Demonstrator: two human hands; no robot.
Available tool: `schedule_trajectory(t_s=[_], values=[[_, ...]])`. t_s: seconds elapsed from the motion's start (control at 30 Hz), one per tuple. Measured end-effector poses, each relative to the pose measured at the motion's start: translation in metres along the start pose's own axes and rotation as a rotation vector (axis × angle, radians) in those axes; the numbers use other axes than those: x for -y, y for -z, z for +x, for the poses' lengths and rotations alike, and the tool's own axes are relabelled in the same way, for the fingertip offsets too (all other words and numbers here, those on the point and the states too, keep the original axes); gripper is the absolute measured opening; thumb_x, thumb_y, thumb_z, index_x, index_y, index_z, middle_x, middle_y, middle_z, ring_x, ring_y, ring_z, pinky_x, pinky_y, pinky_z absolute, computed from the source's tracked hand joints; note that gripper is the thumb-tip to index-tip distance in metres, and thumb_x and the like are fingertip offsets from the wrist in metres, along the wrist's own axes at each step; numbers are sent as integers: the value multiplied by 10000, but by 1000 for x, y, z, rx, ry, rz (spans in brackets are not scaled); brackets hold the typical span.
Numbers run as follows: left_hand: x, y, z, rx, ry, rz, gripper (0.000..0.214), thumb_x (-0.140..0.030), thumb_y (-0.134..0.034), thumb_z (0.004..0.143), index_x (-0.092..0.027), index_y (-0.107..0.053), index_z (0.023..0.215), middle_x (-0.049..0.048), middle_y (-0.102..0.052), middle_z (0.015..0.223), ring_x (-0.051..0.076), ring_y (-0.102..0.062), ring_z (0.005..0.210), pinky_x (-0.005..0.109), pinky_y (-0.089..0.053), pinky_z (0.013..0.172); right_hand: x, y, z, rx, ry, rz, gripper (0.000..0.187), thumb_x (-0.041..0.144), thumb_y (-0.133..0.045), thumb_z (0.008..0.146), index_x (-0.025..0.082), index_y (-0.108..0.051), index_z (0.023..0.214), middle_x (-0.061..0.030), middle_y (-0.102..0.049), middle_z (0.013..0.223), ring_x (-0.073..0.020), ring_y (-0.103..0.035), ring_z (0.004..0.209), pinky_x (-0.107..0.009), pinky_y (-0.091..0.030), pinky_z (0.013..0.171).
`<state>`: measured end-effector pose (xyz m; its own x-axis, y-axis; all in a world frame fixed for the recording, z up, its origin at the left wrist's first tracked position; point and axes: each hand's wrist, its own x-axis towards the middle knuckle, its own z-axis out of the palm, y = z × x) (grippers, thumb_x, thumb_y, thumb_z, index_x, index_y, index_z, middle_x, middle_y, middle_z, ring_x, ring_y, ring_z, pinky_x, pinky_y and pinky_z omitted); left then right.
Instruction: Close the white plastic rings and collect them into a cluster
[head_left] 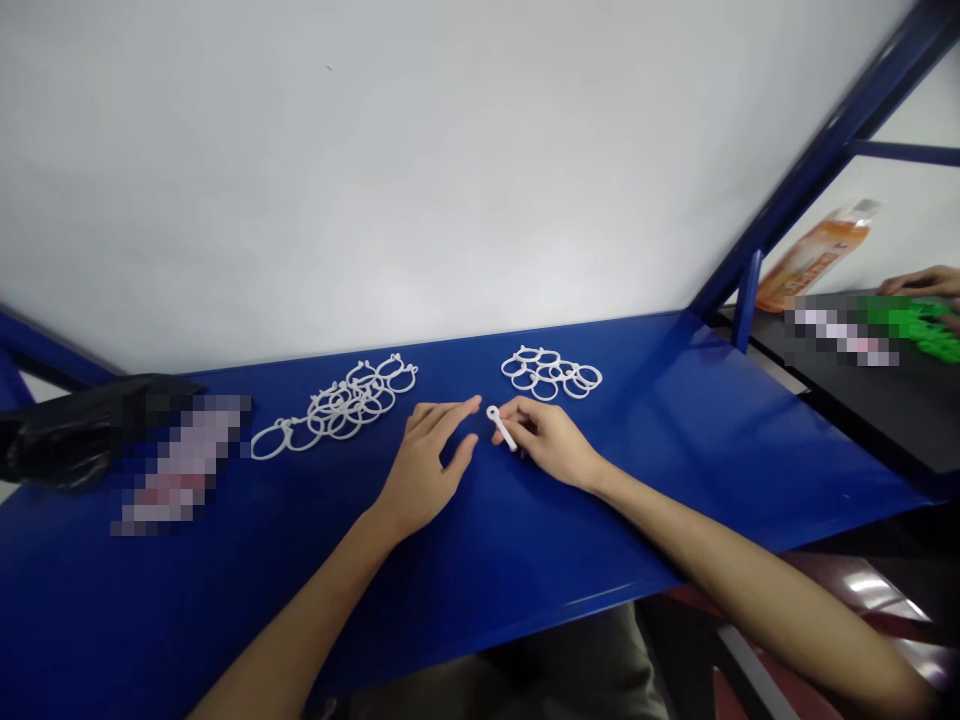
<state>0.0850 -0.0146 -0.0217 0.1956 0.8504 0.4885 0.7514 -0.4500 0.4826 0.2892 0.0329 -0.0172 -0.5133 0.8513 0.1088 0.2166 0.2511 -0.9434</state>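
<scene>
My right hand [551,440] rests on the blue table [675,470] with its fingers curled around a small white plastic piece [501,427], which sticks out to the left. My left hand [427,460] lies flat beside it, fingers stretched out toward the piece, holding nothing. A heap of white plastic rings [345,405] lies to the left of my left hand. A smaller group of white rings [551,372] lies just beyond my right hand.
A black bag [75,430] sits at the table's left end. A white wall stands behind the table. At the right, past a blue frame post [750,285], another person's hand [922,283] is near green parts [919,325] and an orange packet [817,250].
</scene>
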Motion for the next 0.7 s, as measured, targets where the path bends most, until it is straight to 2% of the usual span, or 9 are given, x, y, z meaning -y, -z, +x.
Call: schedule_trajectory(t_s=[0.1,0.23,0.3,0.4,0.47,0.6,0.7], values=[[-9,3,2,73,80,-194,313,-287,-558,938,-287,-640,1240,34,-698,1169,205,-611,1083,390,-520,929,3,-2,-1,156,-79,179,153,310,-571,949,174,-641,950,-24,-730,816,-97,-604,609,-207,-480,545],[-13,3,4,89,216,-369,118,-309,-615,898,-262,-711,945,12,-717,999,162,-656,853,325,-549,795,4,-3,-2,272,-111,259,182,340,-606,934,165,-656,923,-37,-740,827,-107,-638,638,-227,-516,579],[-12,2,4,84,269,-434,105,-331,-645,878,-248,-701,910,12,-725,980,154,-661,806,320,-543,781,4,-2,-3,225,-54,168,193,347,-603,942,169,-676,924,-28,-725,819,-121,-649,680,-250,-535,636],[-8,1,3,45,376,-493,173,-404,-667,865,-237,-676,910,16,-747,964,163,-682,809,307,-526,758,4,0,-4,-10,50,1,265,366,-480,1013,185,-674,1032,-18,-699,829,-121,-635,688,-258,-529,659],[-7,2,2,2,444,-508,229,-455,-682,850,-232,-662,899,8,-757,911,167,-692,795,291,-510,738,5,1,-5,-114,120,-47,296,383,-428,1035,196,-631,1143,-23,-698,876,-124,-634,692,-263,-530,654],[-9,4,4,-16,499,-529,311,-512,-706,818,-235,-672,954,3,-772,867,176,-705,776,275,-488,707,7,-2,-8,-101,309,-183,298,369,-612,958,211,-609,1210,-22,-699,889,-139,-646,733,-270,-537,683],[-9,3,3,-8,521,-483,333,-501,-725,802,-255,-675,1020,-13,-777,826,181,-712,764,272,-477,682,7,-5,-10,-110,355,-228,197,306,-565,991,207,-653,1137,-31,-718,897,-141,-669,752,-270,-539,697]])
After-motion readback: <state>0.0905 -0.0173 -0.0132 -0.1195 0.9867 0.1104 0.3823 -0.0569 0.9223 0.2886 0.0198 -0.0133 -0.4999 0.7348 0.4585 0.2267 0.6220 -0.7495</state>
